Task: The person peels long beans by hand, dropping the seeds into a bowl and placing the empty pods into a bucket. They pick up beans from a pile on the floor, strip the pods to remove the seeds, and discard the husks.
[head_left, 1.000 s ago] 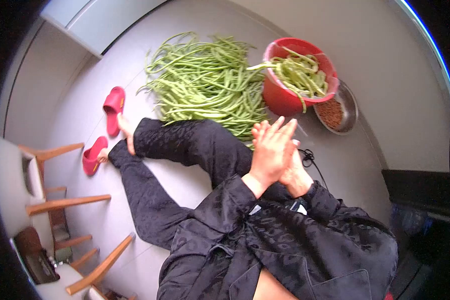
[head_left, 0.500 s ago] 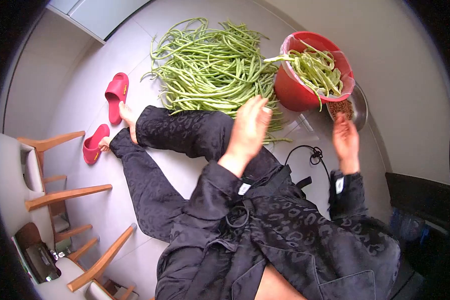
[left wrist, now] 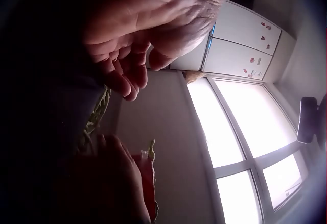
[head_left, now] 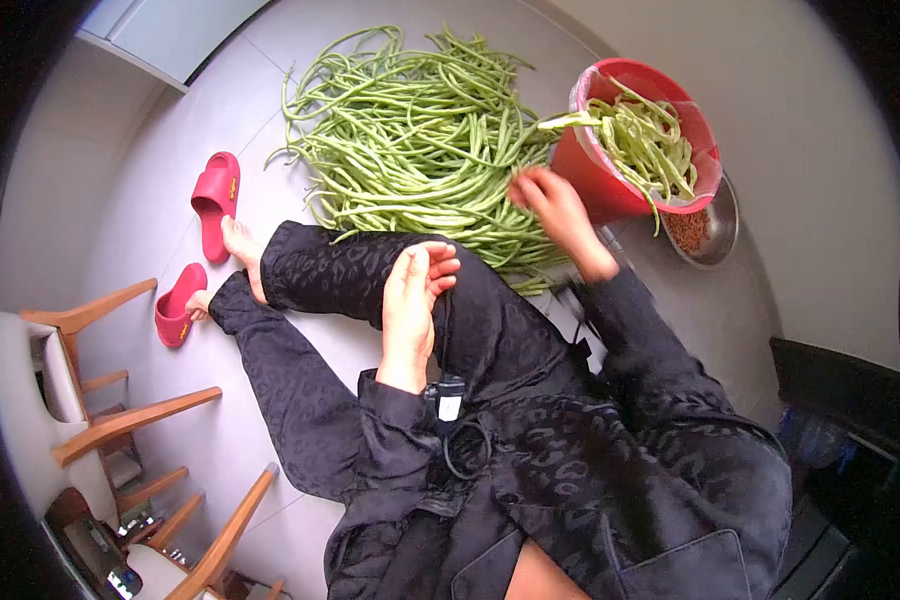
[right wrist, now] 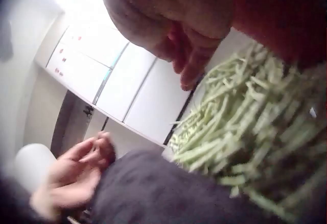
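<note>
- Green beans (head_left: 420, 150) are spread in a loose, tangled heap on the floor (head_left: 255, 110), beside the red bucket (head_left: 580, 158) and along the trouser leg (head_left: 340, 270).
- Single beans are judged light, bendy, maybe a bit slick; easily snapped or bruised if bent hard.
- Hold is best taken mid-length with a light pinch; snagging on neighbours is to be expected if an end is tugged.
- Left hand (head_left: 410, 310): raised over the trouser leg, fingers loosely bent, nothing seen held.
- Right hand (head_left: 562, 212): placed at the heap's bucket-side edge, blurred; fingers loosely curled in the right wrist view, no bean seen in them. Whether the heap is touched can't be told.
- Bucket is filled with flat, pale pods (head_left: 645, 145), some hung over the rim; metal bowl (head_left: 725, 225) is set just beside it.
</note>
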